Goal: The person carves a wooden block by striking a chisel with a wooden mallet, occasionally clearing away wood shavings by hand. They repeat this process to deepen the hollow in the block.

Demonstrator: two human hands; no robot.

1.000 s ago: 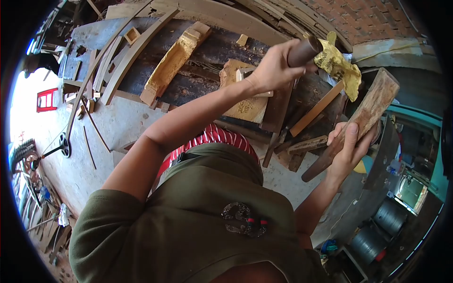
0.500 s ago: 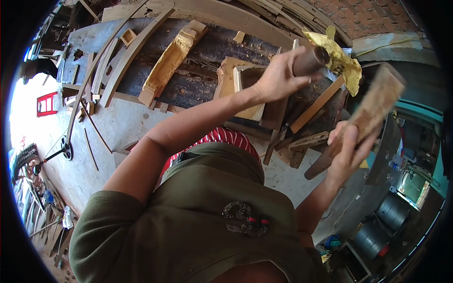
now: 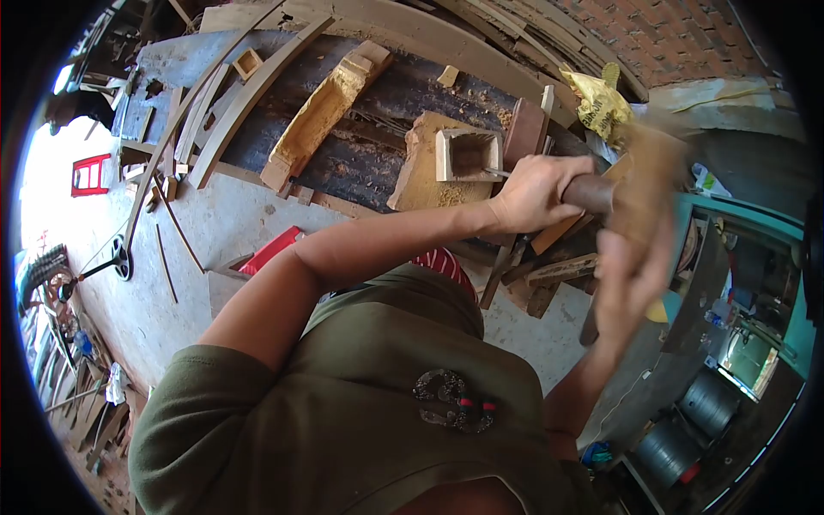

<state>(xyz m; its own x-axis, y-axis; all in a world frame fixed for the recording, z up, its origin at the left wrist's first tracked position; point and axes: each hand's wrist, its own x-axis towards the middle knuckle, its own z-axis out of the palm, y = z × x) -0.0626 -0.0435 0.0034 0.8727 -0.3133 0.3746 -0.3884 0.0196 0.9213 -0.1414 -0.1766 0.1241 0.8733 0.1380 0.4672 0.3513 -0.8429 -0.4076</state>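
My left hand is wrapped round the thick dark handle of a chisel. The chisel lies roughly level, and its thin metal shaft points left to the lower right corner of a small hollowed wooden box. Smeared by motion, my right hand grips a wooden mallet, whose body is against or just beside the handle's butt end; contact cannot be made out. Under the box is a rough wooden board with wood chips on it. A reddish-brown block stands right beside the box.
A long hollowed timber and curved wooden strips lie across the dark workbench. A yellow bag sits at the back right. Loose offcuts stick out at the bench's near edge. Metal drums stand at lower right.
My left hand has turned the chisel and brought it down and right, with its shaft now at the box. The mallet has swung left to the handle's end. The box is now in fuller view.
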